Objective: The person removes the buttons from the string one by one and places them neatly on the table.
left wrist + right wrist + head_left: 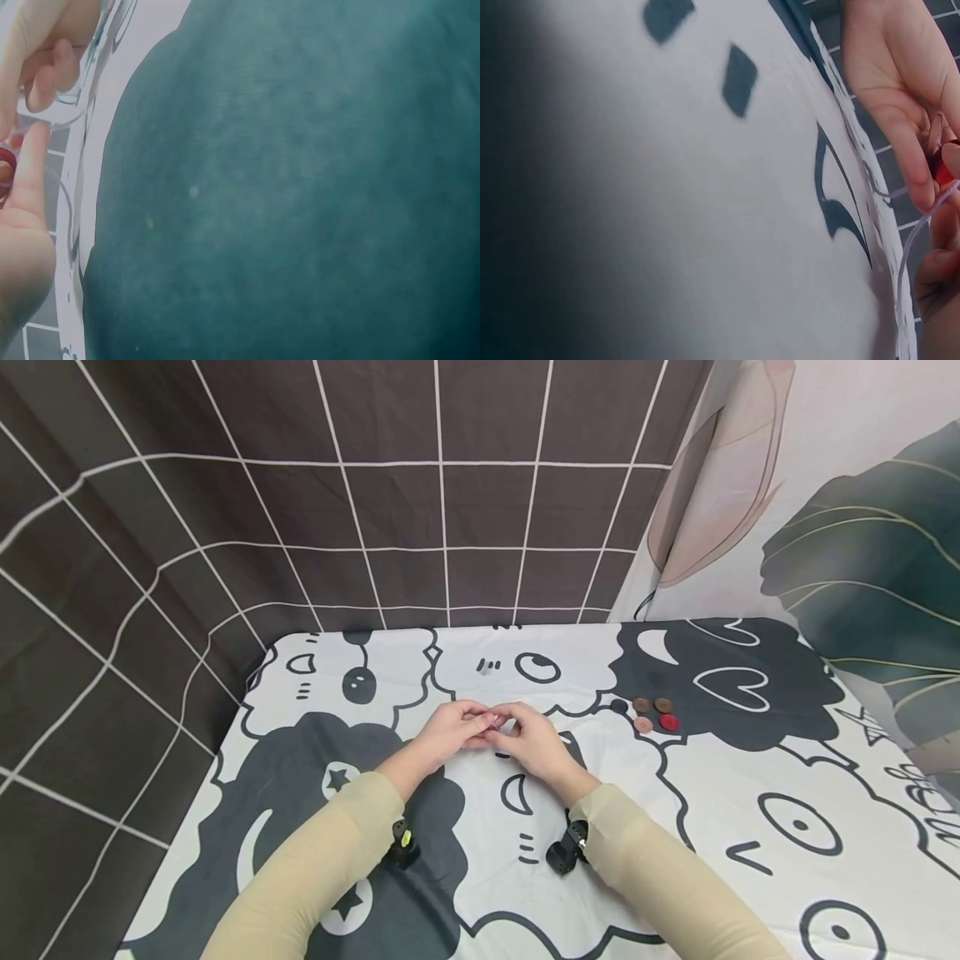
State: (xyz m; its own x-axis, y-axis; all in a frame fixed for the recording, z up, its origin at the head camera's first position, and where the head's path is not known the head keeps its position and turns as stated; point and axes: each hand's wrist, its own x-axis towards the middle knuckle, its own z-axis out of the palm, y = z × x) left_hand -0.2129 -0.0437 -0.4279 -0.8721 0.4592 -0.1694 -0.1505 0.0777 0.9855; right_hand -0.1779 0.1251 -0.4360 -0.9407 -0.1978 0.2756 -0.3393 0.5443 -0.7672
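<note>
Both hands meet above the middle of the table in the head view. Between the fingers of my left hand (450, 731) is a small round red button (943, 171), partly covered by fingertips. My right hand (534, 742) comes from the other side, its fingertips touching the left hand's. A thin pale-purple string (909, 247) runs from beside the button and hangs down in a loose curve. The right hand's fingers (943, 225) seem to pinch that string close to the button. Whether the string passes through the button is hidden.
To the right of the hands lie several round buttons: black (618, 706), brown (663, 704), pink (643, 725) and red (668, 722). A cartoon-patterned cloth (750, 793) covers the table. Dark grid-patterned curtain (480, 502) hangs behind and to the left.
</note>
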